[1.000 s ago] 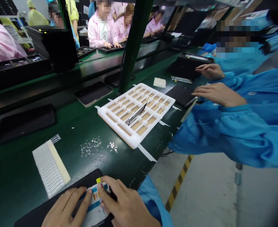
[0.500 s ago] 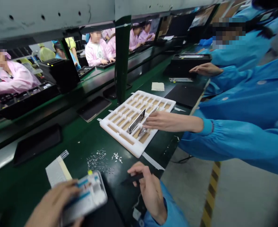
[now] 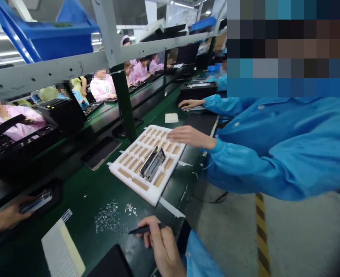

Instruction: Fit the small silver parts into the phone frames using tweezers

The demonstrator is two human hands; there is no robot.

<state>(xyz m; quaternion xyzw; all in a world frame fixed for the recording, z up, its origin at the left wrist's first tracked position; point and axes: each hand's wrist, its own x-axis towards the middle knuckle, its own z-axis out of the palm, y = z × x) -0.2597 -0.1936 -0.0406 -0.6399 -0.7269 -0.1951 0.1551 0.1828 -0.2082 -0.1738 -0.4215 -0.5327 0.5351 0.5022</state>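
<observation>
- The phone housing (image 3: 38, 201) is at the lower left of the frame, over a dark tray (image 3: 57, 189); whether it rests there or is held just above, I cannot tell.
- It looks light and stiff, with a smooth shell that may slip under bare fingers; whatever is exposed on its face is probably fragile, so the long edges seem the safest hold, with no pressure on the middle.
- The left hand (image 3: 15, 214), at the left edge of the frame, is closed around the near end of the housing; the exact place of each fingertip is too blurred to tell.
- The right hand (image 3: 162, 242), at the bottom centre, pinches a black pointed tool (image 3: 143, 230) between thumb and fingers, its other fingers curled in. The tip points left, near the scattered small metal pieces (image 3: 108, 217).
- The tool looks slim, light and rigid; its middle shaft seems the place to grip, clear of the fine tip.
- Those pieces look tiny, light and easily scattered, better suited to a fine tip than to bare fingers.
- A co-worker's hand (image 3: 190, 136) is over the white slotted tray (image 3: 151, 196) in the centre, fingers extended close together.
</observation>
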